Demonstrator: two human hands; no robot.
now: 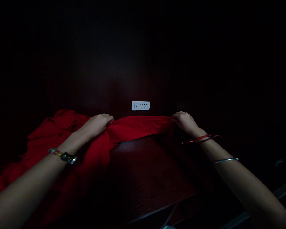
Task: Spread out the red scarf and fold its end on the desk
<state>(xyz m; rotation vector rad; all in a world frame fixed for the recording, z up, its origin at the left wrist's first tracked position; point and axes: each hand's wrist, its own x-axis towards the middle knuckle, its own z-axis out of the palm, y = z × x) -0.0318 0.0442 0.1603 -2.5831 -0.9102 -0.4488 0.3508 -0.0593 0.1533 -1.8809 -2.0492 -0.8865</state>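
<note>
A red cloth (138, 127) is stretched between my two hands above a dark wooden surface. My left hand (100, 123) is closed on its upper edge, fingers curled round the fabric. At the cloth's far right end, my right hand (184, 121) grips a corner. The rest of the fabric lies bunched and wrinkled at the left, under and behind my left forearm, with dark marks or fringe in its folds. I cannot tell what kind of cloth article it is.
A white socket panel (140, 106) is set in the dark wall just behind the cloth. The reddish-brown wooden surface (152, 175) has its front edge near the bottom of the view. Much of the surroundings is too dark to make out.
</note>
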